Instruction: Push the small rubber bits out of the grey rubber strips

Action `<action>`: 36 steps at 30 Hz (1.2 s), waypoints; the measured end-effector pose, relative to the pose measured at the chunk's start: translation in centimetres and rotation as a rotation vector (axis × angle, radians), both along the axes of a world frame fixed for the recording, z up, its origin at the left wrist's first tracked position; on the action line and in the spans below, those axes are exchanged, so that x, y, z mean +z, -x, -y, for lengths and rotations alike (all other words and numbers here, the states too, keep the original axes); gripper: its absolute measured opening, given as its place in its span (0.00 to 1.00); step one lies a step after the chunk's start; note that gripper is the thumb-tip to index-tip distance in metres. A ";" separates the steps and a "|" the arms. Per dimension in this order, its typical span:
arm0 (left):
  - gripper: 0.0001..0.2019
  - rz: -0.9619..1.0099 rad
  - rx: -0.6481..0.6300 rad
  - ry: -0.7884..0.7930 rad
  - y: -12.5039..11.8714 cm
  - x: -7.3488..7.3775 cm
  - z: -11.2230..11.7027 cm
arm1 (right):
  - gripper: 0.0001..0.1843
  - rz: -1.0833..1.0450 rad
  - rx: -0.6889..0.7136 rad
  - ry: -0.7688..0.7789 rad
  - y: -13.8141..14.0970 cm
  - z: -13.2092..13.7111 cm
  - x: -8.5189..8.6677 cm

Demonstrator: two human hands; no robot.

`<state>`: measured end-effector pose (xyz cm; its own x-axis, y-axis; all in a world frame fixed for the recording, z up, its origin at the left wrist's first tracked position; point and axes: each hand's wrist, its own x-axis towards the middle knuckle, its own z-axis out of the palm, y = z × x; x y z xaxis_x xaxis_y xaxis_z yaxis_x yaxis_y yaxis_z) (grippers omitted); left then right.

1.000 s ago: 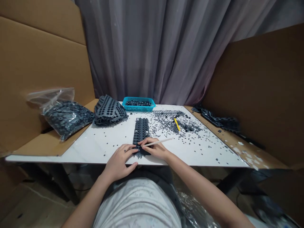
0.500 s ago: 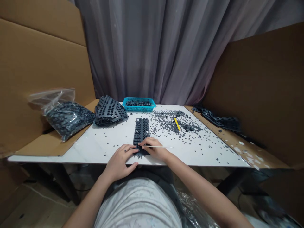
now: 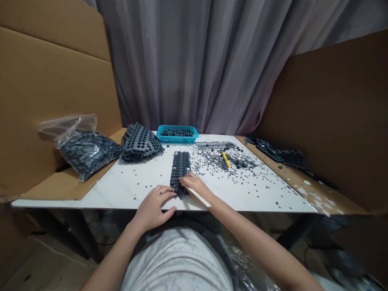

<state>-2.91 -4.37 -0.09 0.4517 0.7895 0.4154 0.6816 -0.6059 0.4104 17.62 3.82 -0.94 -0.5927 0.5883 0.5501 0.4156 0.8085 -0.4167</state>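
A dark grey foam sheet point(image 3: 181, 165) punched with rows of round holes lies lengthwise in front of me, near the table's front edge. My left hand point(image 3: 155, 204) rests at its lower left edge, fingers stretched out with the tips on the sheet and the thumb apart. My right hand point(image 3: 195, 186) is closed around a thin white stick point(image 3: 200, 197), whose blurred back end slants toward my wrist. Its fingertips touch the lower right part of the sheet and hide the stick's front end.
A blue basket point(image 3: 177, 140) of dark pieces stands at the back. Left of it are stacked perforated sheets point(image 3: 141, 141) and a clear bag point(image 3: 87, 151) of dark pieces. Small scraps and a yellow tool point(image 3: 226, 159) lie to the right. Cardboard walls point(image 3: 339, 109) flank the table.
My right hand has moved slightly up the sheet. The stick's back end has swung from pointing right to pointing down toward me. My left hand has barely moved.
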 end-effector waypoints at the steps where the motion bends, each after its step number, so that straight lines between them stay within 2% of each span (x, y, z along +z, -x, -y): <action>1: 0.15 0.000 0.000 0.000 0.0 0.0 0.0 | 0.12 -0.023 -0.028 0.007 -0.1 -0.1 0.0; 4: 0.16 0.002 -0.002 -0.008 0.0 0.1 0.0 | 0.10 -0.114 -0.110 0.033 -0.6 0.1 0.4; 6: 0.16 0.004 0.000 -0.012 0.0 0.1 0.1 | 0.08 -0.205 -0.115 0.092 -0.8 0.5 0.7; 11: 0.15 0.011 0.027 -0.018 -0.1 0.1 0.3 | 0.08 -0.293 0.121 0.334 -0.8 1.7 1.5; 16: 0.14 0.020 0.036 -0.017 -0.1 0.2 0.3 | 0.09 -0.267 0.214 0.385 -0.6 1.9 1.5; 20: 0.14 0.000 0.008 -0.013 -0.1 0.2 0.3 | 0.07 -0.247 0.246 0.337 -0.7 1.7 1.2; 25: 0.13 -0.005 0.004 -0.005 0.0 0.1 0.2 | 0.05 -0.150 0.265 0.181 -0.7 2.0 1.3; 31: 0.12 -0.008 0.011 0.004 0.0 0.1 0.1 | 0.07 0.034 0.225 0.001 -0.7 2.4 1.4; 36: 0.12 -0.020 0.016 0.022 0.0 0.2 0.2 | 0.08 0.076 0.169 -0.070 -0.6 1.8 0.3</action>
